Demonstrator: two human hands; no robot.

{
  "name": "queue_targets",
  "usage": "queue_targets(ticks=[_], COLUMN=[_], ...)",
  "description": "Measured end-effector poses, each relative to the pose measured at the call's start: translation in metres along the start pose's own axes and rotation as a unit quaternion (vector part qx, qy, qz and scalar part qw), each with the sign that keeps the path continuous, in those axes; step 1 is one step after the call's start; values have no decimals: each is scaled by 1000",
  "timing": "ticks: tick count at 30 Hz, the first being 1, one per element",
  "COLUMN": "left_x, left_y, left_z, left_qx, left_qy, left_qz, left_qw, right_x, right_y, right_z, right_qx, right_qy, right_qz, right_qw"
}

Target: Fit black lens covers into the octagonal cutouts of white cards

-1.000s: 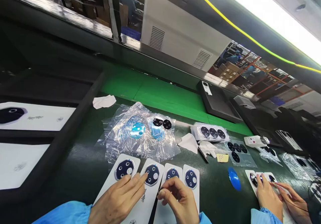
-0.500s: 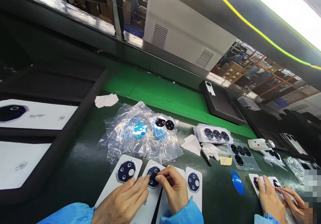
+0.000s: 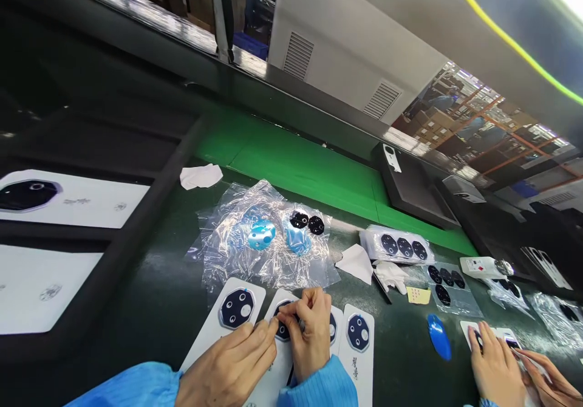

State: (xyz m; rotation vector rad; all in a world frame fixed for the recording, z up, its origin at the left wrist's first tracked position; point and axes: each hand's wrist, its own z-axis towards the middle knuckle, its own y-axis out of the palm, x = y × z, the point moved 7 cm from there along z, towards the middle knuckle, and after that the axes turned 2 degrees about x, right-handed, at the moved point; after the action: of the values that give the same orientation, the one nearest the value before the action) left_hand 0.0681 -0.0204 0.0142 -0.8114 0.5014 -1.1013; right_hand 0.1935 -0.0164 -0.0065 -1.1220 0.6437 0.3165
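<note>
Several white phone back panels, each with a dark octagonal camera plate, lie side by side before me. My left hand rests on the left panels, fingers stretched out and lying together, tips beside the plate of the second panel. On that dark camera plate my right hand pinches with thumb and forefinger; whatever is between them is hidden. To the left is a panel with its plate uncovered. The far right panel also shows its plate. A third panel is partly behind my right hand.
Clear plastic film with blue round stickers lies beyond the panels. Farther right are a stack of bagged black discs, white cloths, a yellow note and a blue oval piece. A co-worker's hands work at right. Black trays stand left.
My view has shifted slightly, so things sit a little farther right. My right hand has turned more upright and leans farther over the second panel's plate. My left hand keeps its place.
</note>
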Motion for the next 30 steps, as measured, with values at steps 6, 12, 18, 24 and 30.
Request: queue_targets(ticks=[6, 12, 18, 24, 30], left_x=[0, 1, 1, 1, 2], left_y=[-3, -2, -1, -3, -4], left_z=[2, 1, 2, 2, 2], left_qx=[10, 15, 6, 7, 10], left_qy=[-24, -10, -14, -9, -6], left_qz=[-16, -14, -17, -12, -8], left_qw=[1000, 1000, 1000, 1000, 1000], right_x=[-1, -5, -21, -18, -23], right_y=[1, -19, -9, -6, -14], right_z=[6, 4, -4, 0, -3], right_qx=[-6, 62, 53, 25, 61], right_qy=[21, 13, -83, -91, -82], right_qz=[3, 16, -93, -95, -113], right_qw=[1000, 998, 991, 991, 988])
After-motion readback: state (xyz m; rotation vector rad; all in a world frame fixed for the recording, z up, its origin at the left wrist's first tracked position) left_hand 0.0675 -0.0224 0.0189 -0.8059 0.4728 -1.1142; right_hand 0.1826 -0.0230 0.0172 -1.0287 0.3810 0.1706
